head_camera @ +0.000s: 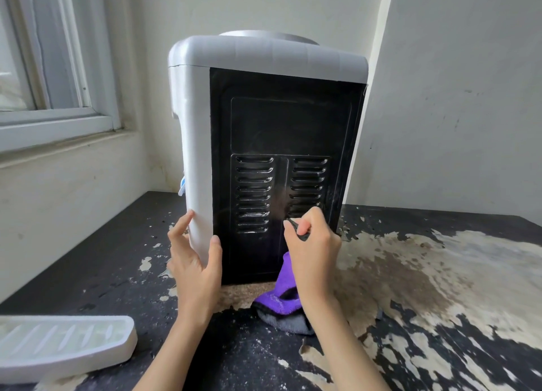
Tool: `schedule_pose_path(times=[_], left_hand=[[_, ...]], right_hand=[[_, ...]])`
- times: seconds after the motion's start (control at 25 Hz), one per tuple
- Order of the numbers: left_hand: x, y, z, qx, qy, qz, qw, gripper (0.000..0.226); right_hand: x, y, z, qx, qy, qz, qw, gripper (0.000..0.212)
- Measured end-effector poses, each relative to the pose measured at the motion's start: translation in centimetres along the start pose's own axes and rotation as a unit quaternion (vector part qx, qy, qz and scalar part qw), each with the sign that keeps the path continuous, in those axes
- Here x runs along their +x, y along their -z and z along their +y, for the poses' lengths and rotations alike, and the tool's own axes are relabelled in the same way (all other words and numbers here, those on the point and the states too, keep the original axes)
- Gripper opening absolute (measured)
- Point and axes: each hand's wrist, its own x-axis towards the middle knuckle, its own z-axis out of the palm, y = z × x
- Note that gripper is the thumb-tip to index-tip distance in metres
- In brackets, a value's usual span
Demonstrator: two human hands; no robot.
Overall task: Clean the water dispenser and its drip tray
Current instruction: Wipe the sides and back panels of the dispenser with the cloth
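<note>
Peeling black tabletop (88, 273): water dispenser (264, 126) upright at centre, black vented back facing me. Left hand (195, 261) grips its white corner; right hand (312, 244) pinches purple cloth (283, 291). Drip tray (63, 346) at eight o'clock.

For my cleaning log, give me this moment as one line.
left hand grips water dispenser rear corner | right hand holds purple cloth at black back panel | drip tray off, on table

Water dispenser (264, 144) stood mid-table, blocking the centre; wall close behind it, windowsill to its left. Drip tray (63, 345) took the near-left corner. Purple cloth (281, 299) lay at the dispenser's base. Peeling tabletop (440, 288) lay open on the right side.
</note>
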Motion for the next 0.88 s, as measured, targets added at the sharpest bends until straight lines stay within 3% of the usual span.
schedule_pose_path(times=[0.12,0.32,0.52,0.76,0.88], left_hand=[[0.2,0.1,0.0,-0.013,-0.006,-0.003,1.0,0.037],[0.6,0.3,-0.2,-0.015,-0.014,0.003,1.0,0.032],[0.6,0.3,0.1,-0.028,0.006,-0.01,1.0,0.029],[1.2,0.4,-0.1,-0.045,0.009,-0.019,0.999,0.028],[1.2,0.4,-0.3,-0.052,0.012,-0.021,0.998,0.028]], right_hand=[[0.7,1.1,1.0,0.006,0.013,-0.033,0.999,0.044],[0.9,1.9,2.0,-0.051,-0.011,0.023,0.998,0.044],[-0.1,0.1,0.5,0.008,-0.089,0.067,0.994,0.042],[-1.7,-0.2,-0.3,0.074,0.012,0.002,0.997,0.04],[-2.4,-0.9,-0.9,0.039,0.041,-0.05,0.997,0.039]])
